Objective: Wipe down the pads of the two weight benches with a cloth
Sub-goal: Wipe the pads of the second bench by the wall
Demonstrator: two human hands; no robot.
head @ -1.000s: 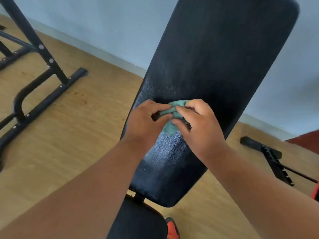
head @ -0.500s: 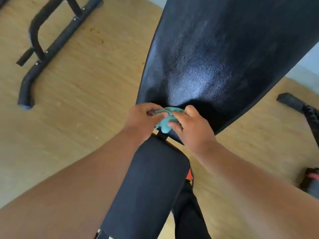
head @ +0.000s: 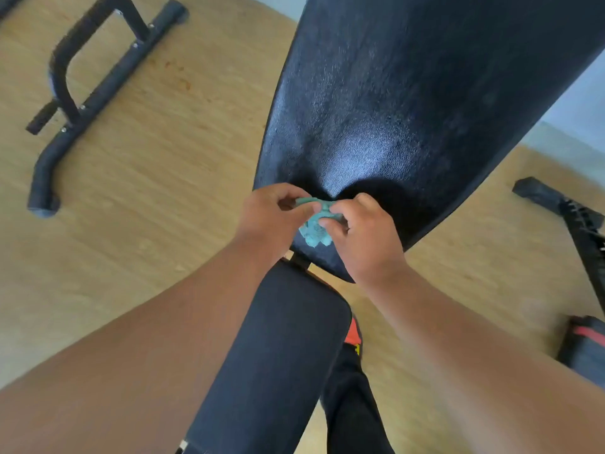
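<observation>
A small teal cloth (head: 315, 229) is bunched between both hands at the lower end of the bench's inclined black back pad (head: 402, 103). My left hand (head: 270, 221) pinches the cloth's upper left edge. My right hand (head: 363, 240) grips it from the right with curled fingers. The cloth hangs against the pad's bottom part. Below it lies the black seat pad (head: 278, 352), which runs toward me between my forearms. Most of the cloth is hidden by my fingers.
A black steel frame foot (head: 82, 103) lies on the wooden floor at the upper left. At the right are another black frame bar (head: 569, 214) and a dark object with a red stripe (head: 586, 342). A dark trouser leg (head: 353, 404) stands by the seat pad.
Both hands with the cloth have come down the back pad from its middle to its lower end. The view has tilted down, bringing the seat pad in.
</observation>
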